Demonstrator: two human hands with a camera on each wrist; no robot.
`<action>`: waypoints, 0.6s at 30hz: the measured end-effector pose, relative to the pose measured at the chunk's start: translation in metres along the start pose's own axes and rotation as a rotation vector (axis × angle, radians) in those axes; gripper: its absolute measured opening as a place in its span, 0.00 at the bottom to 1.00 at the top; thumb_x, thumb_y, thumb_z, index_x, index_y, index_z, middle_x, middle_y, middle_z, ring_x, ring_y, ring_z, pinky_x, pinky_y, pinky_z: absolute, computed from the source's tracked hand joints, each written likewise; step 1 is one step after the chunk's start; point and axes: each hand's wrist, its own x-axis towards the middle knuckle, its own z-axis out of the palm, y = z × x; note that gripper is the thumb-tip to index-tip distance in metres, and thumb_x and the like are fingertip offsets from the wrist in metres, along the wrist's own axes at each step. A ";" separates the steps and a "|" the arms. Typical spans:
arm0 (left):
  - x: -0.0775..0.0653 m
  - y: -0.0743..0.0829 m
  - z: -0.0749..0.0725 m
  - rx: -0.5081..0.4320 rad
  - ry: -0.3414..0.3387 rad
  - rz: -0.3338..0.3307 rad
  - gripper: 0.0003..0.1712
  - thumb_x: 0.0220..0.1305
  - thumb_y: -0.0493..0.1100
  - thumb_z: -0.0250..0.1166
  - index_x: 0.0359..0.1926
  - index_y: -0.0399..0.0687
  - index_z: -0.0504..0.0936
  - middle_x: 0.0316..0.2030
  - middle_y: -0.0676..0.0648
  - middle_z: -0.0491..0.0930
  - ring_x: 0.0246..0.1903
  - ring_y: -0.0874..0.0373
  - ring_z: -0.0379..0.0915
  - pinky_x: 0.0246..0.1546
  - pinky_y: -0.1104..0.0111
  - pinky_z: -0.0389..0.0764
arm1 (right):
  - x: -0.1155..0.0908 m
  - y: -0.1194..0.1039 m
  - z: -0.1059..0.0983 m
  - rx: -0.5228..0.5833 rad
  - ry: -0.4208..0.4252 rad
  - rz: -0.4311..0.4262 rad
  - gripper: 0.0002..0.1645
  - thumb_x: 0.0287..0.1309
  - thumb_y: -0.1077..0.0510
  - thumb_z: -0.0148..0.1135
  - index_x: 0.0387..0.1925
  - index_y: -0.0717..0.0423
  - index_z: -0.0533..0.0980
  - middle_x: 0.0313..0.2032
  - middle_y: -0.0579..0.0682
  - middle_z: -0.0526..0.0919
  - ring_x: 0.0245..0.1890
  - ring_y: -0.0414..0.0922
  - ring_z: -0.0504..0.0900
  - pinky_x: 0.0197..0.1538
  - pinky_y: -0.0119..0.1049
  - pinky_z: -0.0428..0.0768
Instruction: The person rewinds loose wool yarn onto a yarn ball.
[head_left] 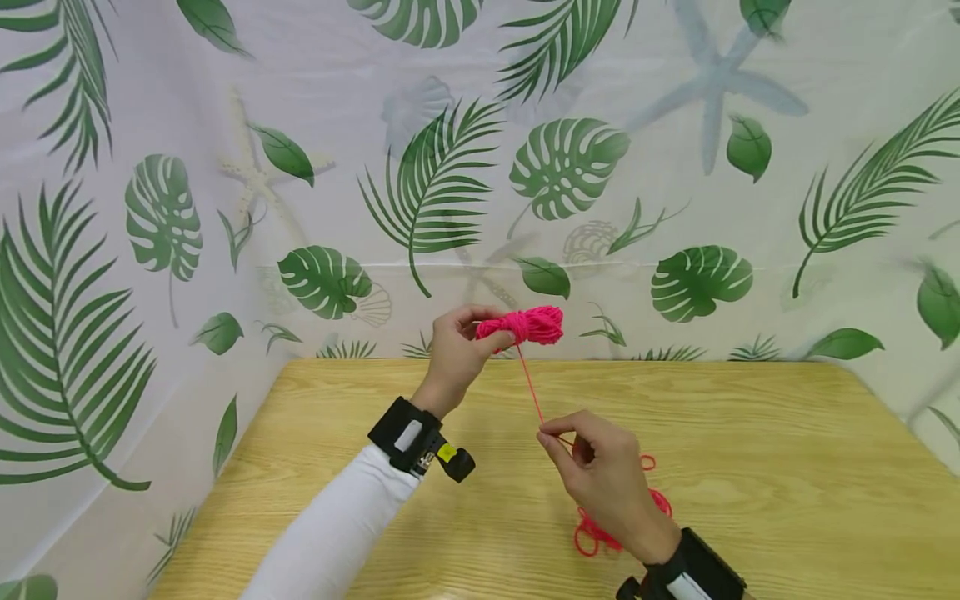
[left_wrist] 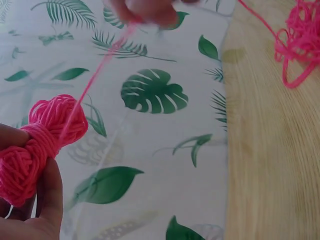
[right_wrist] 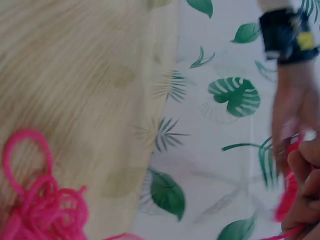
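A bundle of bright pink yarn (head_left: pixel 538 325), wrapped tightly round its middle, is held above the table by my left hand (head_left: pixel 461 350). The left wrist view shows thumb and fingers gripping the bundle (left_wrist: pixel 42 145) at its waist. From there a single strand (head_left: pixel 531 385) runs taut down to my right hand (head_left: pixel 607 479), which pinches it between thumb and fingertips. Beneath the right hand lies a loose tangle of the same yarn (head_left: pixel 592 533), partly hidden by that hand. The right wrist view shows the tangle's loops (right_wrist: pixel 47 205) on the tabletop.
The wood-grain table (head_left: pixel 360 467) spreads under both hands. Behind it and along the left side hangs a white cloth (head_left: pixel 465 208) printed with green leaves and starfish. Dark straps with small cameras sit on the left wrist (head_left: pixel 408 433) and the right wrist (head_left: pixel 693 567).
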 end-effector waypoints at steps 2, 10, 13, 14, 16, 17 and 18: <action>0.001 -0.010 -0.004 0.034 -0.003 -0.053 0.13 0.58 0.28 0.69 0.45 0.30 0.83 0.37 0.46 0.82 0.31 0.59 0.78 0.33 0.71 0.81 | 0.002 -0.011 -0.005 -0.018 0.031 -0.048 0.17 0.48 0.72 0.76 0.37 0.51 0.84 0.27 0.38 0.80 0.16 0.29 0.57 0.19 0.21 0.57; -0.021 -0.039 -0.010 0.113 -0.099 -0.173 0.13 0.58 0.30 0.69 0.45 0.31 0.84 0.43 0.43 0.81 0.32 0.60 0.76 0.34 0.72 0.78 | 0.050 -0.033 -0.035 0.001 0.085 -0.122 0.18 0.45 0.74 0.76 0.38 0.56 0.85 0.27 0.43 0.81 0.17 0.34 0.60 0.20 0.25 0.59; -0.038 -0.042 -0.010 0.137 -0.149 -0.195 0.12 0.58 0.31 0.71 0.44 0.32 0.84 0.43 0.43 0.81 0.34 0.60 0.77 0.35 0.72 0.80 | 0.074 -0.027 -0.043 -0.010 0.093 -0.163 0.16 0.47 0.74 0.75 0.38 0.58 0.85 0.28 0.46 0.83 0.17 0.36 0.61 0.21 0.27 0.60; -0.045 -0.042 -0.009 0.149 -0.169 -0.199 0.12 0.59 0.32 0.71 0.44 0.33 0.84 0.43 0.43 0.82 0.35 0.60 0.77 0.35 0.71 0.80 | 0.080 -0.023 -0.044 -0.023 0.092 -0.178 0.15 0.47 0.74 0.75 0.38 0.59 0.85 0.29 0.47 0.83 0.18 0.36 0.61 0.22 0.28 0.60; -0.059 -0.039 -0.008 0.153 -0.213 -0.204 0.11 0.58 0.32 0.72 0.43 0.34 0.85 0.41 0.43 0.83 0.36 0.59 0.77 0.35 0.71 0.80 | 0.092 -0.014 -0.045 -0.060 0.087 -0.208 0.14 0.49 0.73 0.75 0.38 0.60 0.84 0.29 0.48 0.84 0.18 0.37 0.61 0.23 0.28 0.60; -0.067 -0.037 -0.008 0.146 -0.238 -0.205 0.11 0.58 0.32 0.72 0.43 0.34 0.84 0.41 0.44 0.83 0.37 0.59 0.77 0.35 0.70 0.79 | 0.097 -0.008 -0.044 -0.079 0.083 -0.222 0.14 0.49 0.73 0.75 0.38 0.61 0.84 0.30 0.49 0.84 0.18 0.37 0.62 0.23 0.28 0.60; -0.073 -0.034 -0.007 0.137 -0.262 -0.205 0.11 0.58 0.32 0.72 0.43 0.34 0.84 0.40 0.45 0.83 0.37 0.59 0.77 0.35 0.71 0.79 | 0.101 -0.003 -0.043 -0.095 0.074 -0.232 0.13 0.50 0.72 0.75 0.39 0.61 0.84 0.31 0.50 0.85 0.18 0.37 0.62 0.24 0.27 0.60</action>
